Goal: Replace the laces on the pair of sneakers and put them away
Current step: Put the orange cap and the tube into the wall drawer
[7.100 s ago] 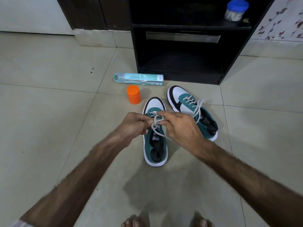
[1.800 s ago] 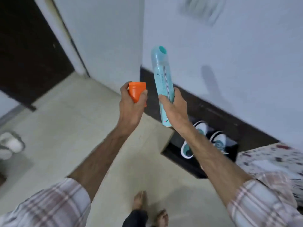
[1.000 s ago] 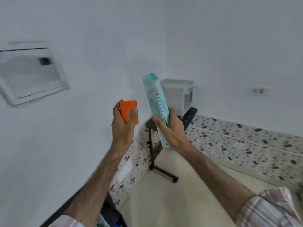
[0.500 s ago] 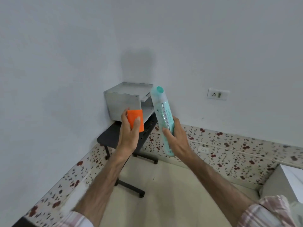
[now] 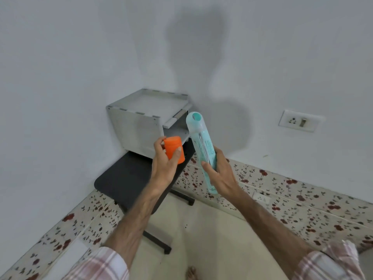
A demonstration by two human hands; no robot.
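Observation:
My left hand (image 5: 163, 167) grips a small orange cap-shaped container (image 5: 174, 149) at chest height. My right hand (image 5: 221, 174) holds a long teal spray can (image 5: 200, 140) upright, its nozzle end tilted up and to the left. Both hands are raised in front of a room corner. No sneakers or laces are in view.
A grey box-like unit (image 5: 141, 120) with open shelves stands on a black rolling side table (image 5: 125, 180) in the corner. White walls meet there; a socket plate (image 5: 298, 120) sits on the right wall. Floral skirting tiles (image 5: 302, 197) run along the floor. My bare toes (image 5: 191, 272) show below.
The view has swung from the shoe cabinet, where the sneakers stood, round to this corner. The grey unit and table are now nearer. Both hands keep their hold on the cap and can.

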